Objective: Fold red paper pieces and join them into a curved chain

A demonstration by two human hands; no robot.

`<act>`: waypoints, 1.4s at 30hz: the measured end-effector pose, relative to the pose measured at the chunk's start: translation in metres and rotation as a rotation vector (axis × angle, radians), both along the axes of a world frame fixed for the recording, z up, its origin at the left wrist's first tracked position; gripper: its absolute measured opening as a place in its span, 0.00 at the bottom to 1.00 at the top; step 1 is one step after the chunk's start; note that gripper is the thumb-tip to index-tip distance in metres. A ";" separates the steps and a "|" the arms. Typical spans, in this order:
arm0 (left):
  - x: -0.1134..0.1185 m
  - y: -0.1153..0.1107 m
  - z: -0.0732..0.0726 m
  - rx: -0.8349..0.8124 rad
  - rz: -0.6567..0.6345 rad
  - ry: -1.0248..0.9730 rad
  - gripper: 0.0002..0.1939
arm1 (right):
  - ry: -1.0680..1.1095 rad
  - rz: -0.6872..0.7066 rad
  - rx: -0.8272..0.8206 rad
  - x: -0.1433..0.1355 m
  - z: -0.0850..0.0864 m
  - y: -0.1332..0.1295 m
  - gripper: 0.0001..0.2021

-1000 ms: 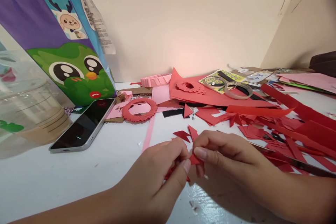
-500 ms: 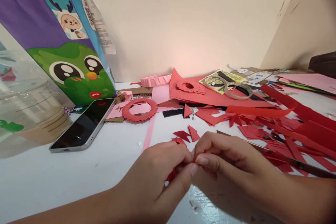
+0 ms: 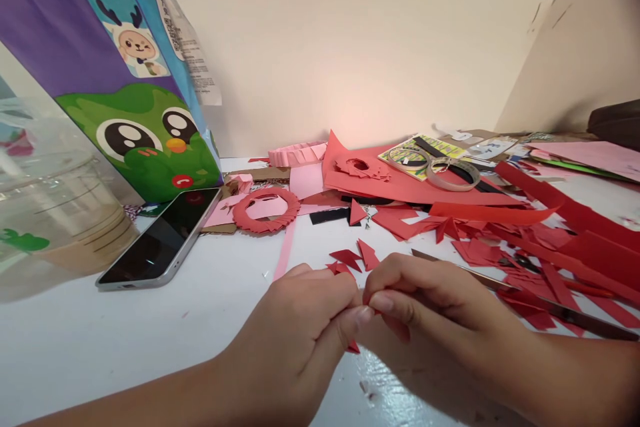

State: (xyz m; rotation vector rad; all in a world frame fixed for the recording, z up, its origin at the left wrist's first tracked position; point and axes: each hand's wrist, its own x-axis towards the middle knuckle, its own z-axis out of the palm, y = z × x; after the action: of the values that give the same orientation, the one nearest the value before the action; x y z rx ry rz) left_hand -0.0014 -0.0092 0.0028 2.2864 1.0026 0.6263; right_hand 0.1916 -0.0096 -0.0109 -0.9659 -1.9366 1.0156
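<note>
My left hand [image 3: 305, 320] and my right hand [image 3: 435, 300] meet at the fingertips above the front of the white table. Both are closed in a pinch around a small piece of red paper [image 3: 378, 312], mostly hidden by the fingers. Another red paper corner [image 3: 354, 347] shows just under my left hand; whether it is held or lying down I cannot tell. Folded red paper pieces [image 3: 346, 257] lie right behind the hands. Farther back rests a pleated ring of folded red paper [image 3: 240, 217].
At left stand a plastic drink cup [image 3: 75, 213], a phone [image 3: 165, 240] and a purple paper bag [image 3: 55, 33]. Red paper strips [image 3: 590, 260] and scraps crowd the right, with a long narrow metal strip [image 3: 565, 310] across them. Tape rolls [image 3: 454, 175] sit on red sheets behind.
The pinched fingertips have shifted slightly left. Less red paper shows inside my left hand, and a red corner now shows below it.
</note>
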 end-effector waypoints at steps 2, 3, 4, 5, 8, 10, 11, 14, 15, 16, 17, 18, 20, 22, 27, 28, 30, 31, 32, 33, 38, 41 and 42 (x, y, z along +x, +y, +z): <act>0.000 0.000 0.001 -0.007 0.033 0.022 0.19 | -0.028 -0.021 0.037 0.000 0.002 -0.001 0.09; 0.000 0.000 0.002 -0.005 0.036 0.027 0.19 | -0.043 -0.031 0.056 0.000 0.003 -0.002 0.09; 0.000 0.000 0.002 0.004 0.040 0.029 0.20 | -0.053 -0.035 0.075 0.000 0.004 -0.002 0.09; 0.000 0.000 0.003 0.017 0.047 0.030 0.20 | -0.063 -0.039 0.092 0.001 0.005 -0.003 0.09; 0.001 0.001 0.007 0.059 0.063 0.035 0.19 | -0.087 -0.044 0.147 0.001 0.008 -0.005 0.08; 0.002 0.002 0.008 0.097 0.058 0.059 0.19 | -0.097 -0.050 0.165 0.000 0.009 -0.005 0.08; 0.002 0.002 0.009 0.125 0.040 0.079 0.18 | -0.100 -0.054 0.169 0.000 0.009 -0.006 0.08; 0.000 0.001 0.006 0.251 -0.021 0.148 0.16 | -0.093 -0.053 0.206 -0.001 0.008 -0.008 0.09; -0.001 0.000 0.004 0.314 -0.038 0.152 0.14 | -0.083 -0.043 0.238 -0.001 0.006 -0.009 0.09; -0.002 -0.002 0.001 0.386 -0.068 0.142 0.13 | -0.057 -0.028 0.296 -0.001 0.005 -0.010 0.08; -0.004 -0.003 -0.001 0.481 -0.108 0.088 0.13 | -0.037 -0.002 0.349 0.000 0.003 -0.011 0.07; -0.005 -0.004 -0.004 0.549 -0.130 0.056 0.12 | -0.019 0.020 0.405 0.000 0.000 -0.012 0.07; -0.007 -0.006 -0.006 0.603 -0.139 0.038 0.13 | -0.018 0.053 0.474 0.000 -0.004 -0.012 0.08; -0.007 -0.007 -0.004 0.589 -0.134 0.031 0.13 | -0.033 0.057 0.486 -0.001 -0.008 -0.012 0.08; -0.010 -0.003 0.004 0.462 -0.147 -0.036 0.13 | -0.018 -0.033 0.446 -0.004 -0.005 -0.010 0.09; -0.011 -0.001 0.006 0.424 -0.134 -0.064 0.13 | -0.019 -0.061 0.430 -0.003 0.000 -0.008 0.10; -0.013 0.003 0.007 0.333 -0.068 -0.124 0.14 | -0.029 -0.136 0.393 0.002 0.011 0.000 0.11; -0.014 0.005 0.008 0.281 -0.021 -0.151 0.15 | -0.031 -0.186 0.379 0.005 0.017 0.006 0.12; -0.015 0.006 0.008 0.228 0.026 -0.175 0.16 | -0.039 -0.231 0.370 0.008 0.023 0.013 0.11; -0.015 0.007 0.007 0.176 0.073 -0.196 0.17 | -0.057 -0.258 0.361 0.011 0.028 0.019 0.09; -0.013 0.010 0.004 -0.051 0.206 -0.263 0.18 | -0.211 -0.285 0.348 0.025 0.046 0.039 0.04; -0.013 0.010 0.004 -0.133 0.202 -0.278 0.18 | -0.359 -0.198 0.352 0.029 0.051 0.040 0.09; -0.013 0.010 0.004 -0.145 0.199 -0.280 0.18 | -0.408 -0.169 0.353 0.030 0.052 0.040 0.11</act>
State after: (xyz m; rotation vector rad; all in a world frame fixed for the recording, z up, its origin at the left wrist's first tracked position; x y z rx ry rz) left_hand -0.0147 0.0006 0.0069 1.9236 1.1050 0.8973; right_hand 0.2218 0.0302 0.0410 -1.1669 -2.2180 0.3767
